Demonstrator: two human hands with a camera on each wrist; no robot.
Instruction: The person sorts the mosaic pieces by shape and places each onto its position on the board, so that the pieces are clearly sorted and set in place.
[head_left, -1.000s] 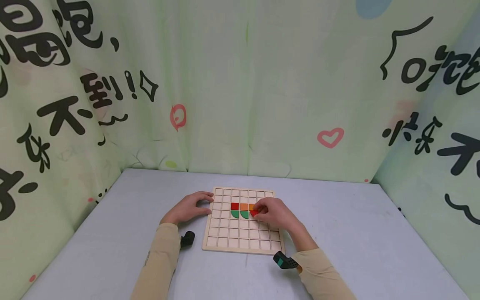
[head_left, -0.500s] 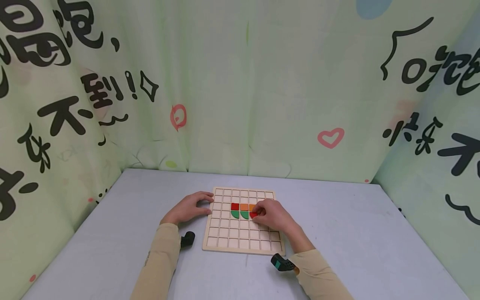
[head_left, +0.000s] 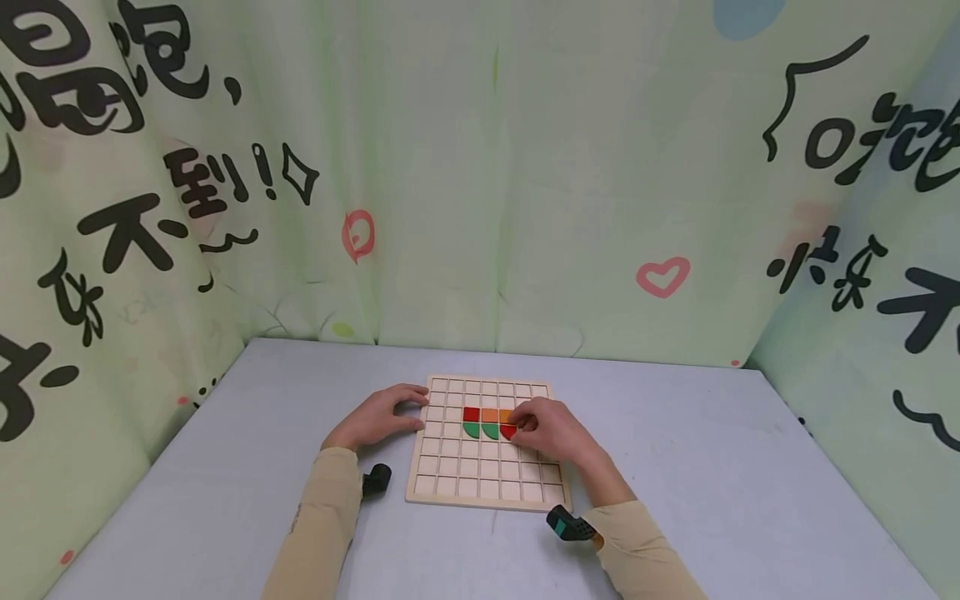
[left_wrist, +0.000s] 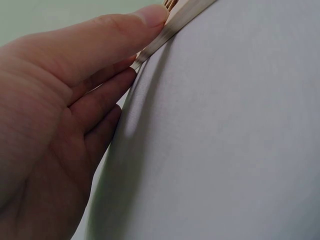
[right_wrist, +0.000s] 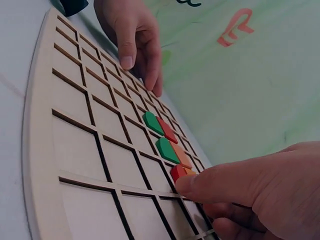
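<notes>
A wooden grid board (head_left: 450, 467) lies on the table. My left hand (head_left: 381, 414) rests at its left edge; in the left wrist view the thumb (left_wrist: 151, 16) touches the rim, with the other fingers fairly straight beside it. With thumb and fingers, my right hand (head_left: 551, 427) pinches a red round-edged piece (head_left: 508, 432) at a cell of the board. Left of that piece sit two green quarter-round pieces (head_left: 490, 431). The row above holds a red square (head_left: 471, 414), an orange square (head_left: 489, 415) and another orange piece (head_left: 506, 415), partly hidden by the right fingers.
The board stands on a pale table (head_left: 300, 533), with table surface around it. Behind and at both sides hangs a light green curtain (head_left: 570, 183) with black lettering and pink shapes. Black wrist devices (head_left: 570, 525) sit at both sleeves.
The red round-edged piece sits slightly lower, level with the green pieces. My right hand has shifted only a little; the left hand stays at the board's edge.
</notes>
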